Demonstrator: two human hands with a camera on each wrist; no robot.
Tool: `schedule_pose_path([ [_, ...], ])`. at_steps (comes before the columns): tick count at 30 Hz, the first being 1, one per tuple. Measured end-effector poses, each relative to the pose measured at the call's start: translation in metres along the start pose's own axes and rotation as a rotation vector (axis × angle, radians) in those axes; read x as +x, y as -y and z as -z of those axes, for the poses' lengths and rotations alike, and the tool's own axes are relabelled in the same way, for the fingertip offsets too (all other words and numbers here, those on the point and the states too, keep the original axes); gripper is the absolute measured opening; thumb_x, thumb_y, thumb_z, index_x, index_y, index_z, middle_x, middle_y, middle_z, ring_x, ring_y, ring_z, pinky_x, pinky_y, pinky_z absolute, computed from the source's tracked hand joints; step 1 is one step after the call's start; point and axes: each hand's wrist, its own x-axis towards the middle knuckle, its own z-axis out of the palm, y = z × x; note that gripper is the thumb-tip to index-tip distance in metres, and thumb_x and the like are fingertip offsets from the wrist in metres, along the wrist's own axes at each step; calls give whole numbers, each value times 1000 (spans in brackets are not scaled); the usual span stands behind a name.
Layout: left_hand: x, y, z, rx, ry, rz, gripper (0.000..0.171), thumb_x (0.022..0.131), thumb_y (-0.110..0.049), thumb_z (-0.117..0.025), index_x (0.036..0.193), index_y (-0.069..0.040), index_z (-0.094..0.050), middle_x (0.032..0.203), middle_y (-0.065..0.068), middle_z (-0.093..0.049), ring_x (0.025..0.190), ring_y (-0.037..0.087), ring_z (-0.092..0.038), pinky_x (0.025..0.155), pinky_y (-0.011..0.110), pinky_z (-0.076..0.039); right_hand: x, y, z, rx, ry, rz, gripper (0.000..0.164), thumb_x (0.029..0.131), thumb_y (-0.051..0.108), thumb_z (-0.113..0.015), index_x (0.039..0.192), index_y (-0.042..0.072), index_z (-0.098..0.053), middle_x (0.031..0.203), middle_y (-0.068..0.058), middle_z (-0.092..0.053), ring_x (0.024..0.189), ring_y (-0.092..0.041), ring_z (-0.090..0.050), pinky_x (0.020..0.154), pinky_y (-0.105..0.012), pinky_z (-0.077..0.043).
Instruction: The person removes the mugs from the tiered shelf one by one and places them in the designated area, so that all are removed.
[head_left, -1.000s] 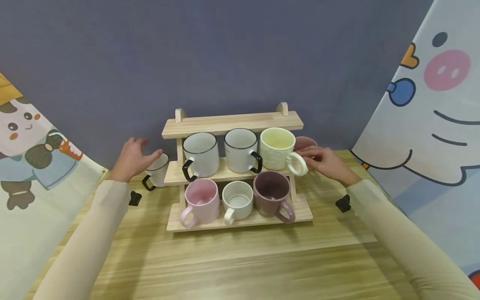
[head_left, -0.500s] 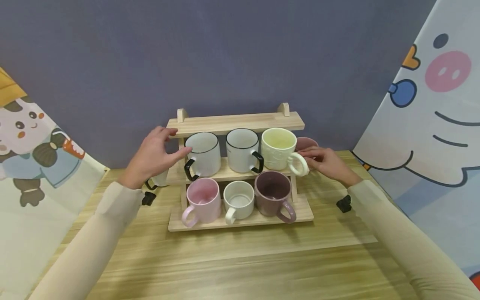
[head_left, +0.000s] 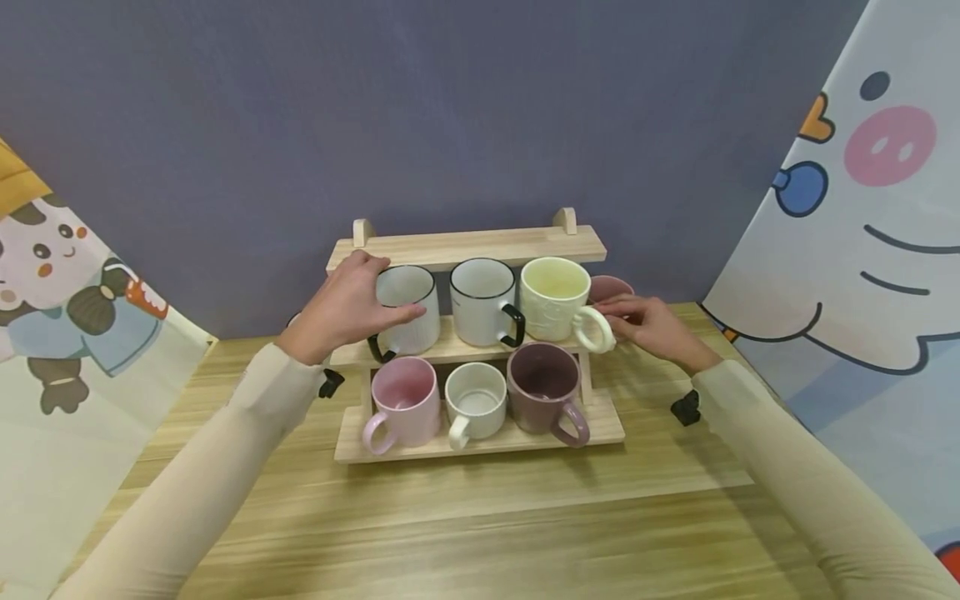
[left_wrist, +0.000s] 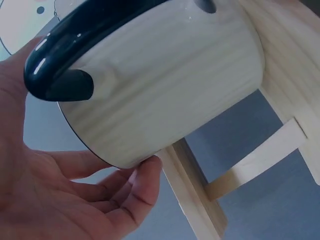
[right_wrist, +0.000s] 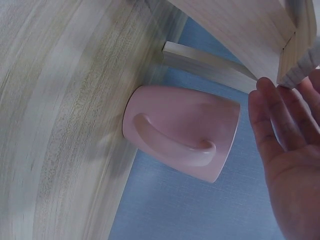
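Note:
My left hand (head_left: pixel 341 308) is around the rim of a white mug (head_left: pixel 416 312) with a black handle, at the left of the middle shelf. In the left wrist view, curled fingertips touch the side of this mug (left_wrist: pixel 170 85); the thumb is partly hidden behind the handle. My right hand (head_left: pixel 656 329) is beside the pale yellow mug (head_left: pixel 555 304), near its ring handle. Its fairly straight fingers (right_wrist: pixel 272 107) reach the end of the wooden rack (right_wrist: pixel 250 35). A pink mug (right_wrist: pixel 180 132) stands on the table below that hand.
Another white mug (head_left: pixel 480 304) stands mid-shelf. Below are a pink mug (head_left: pixel 408 400), a small cream mug (head_left: pixel 476 400) and a dark mauve mug (head_left: pixel 543 387). The top shelf (head_left: pixel 480 248) runs behind. Behind my left hand, a further white mug is nearly hidden.
My left hand has moved right, from beside the white mug on the table to the left mug on the middle shelf. My right hand has stayed nearly still.

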Motion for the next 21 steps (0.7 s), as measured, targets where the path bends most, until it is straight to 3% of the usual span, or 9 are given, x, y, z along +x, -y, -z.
schedule_pose_path([
  [2,1,-1,0,11,12,6,83,74,-52,-73,123,11,-52,115,26,-52,107,36,-46,89,50,-40,0,0,0,2,3,-6,25,91,2,-60,114,-7,-64,113,-20,-63,99,-31,-60,76,-17,-46],
  [9,1,-1,-1,23,-2,27,82,72,-46,-74,124,12,-51,116,25,-49,107,37,-44,88,50,-40,6,-45,-8,11,-3,-35,27,92,18,-63,117,9,-68,117,-7,-64,100,-19,-60,76,-20,-47],
  [16,-9,7,15,-4,-82,41,76,71,-43,-76,121,9,-55,114,21,-47,107,35,-40,83,47,-39,5,-45,-8,4,0,-21,27,93,14,-61,118,4,-66,118,-11,-63,99,-20,-60,75,-21,-48],
  [21,-25,18,35,3,-91,92,77,73,-45,-75,124,8,-54,113,20,-47,106,35,-39,78,46,-38,3,-26,-5,-5,-9,1,26,92,6,-61,116,-2,-66,115,-16,-63,97,-26,-60,74,-25,-49],
])
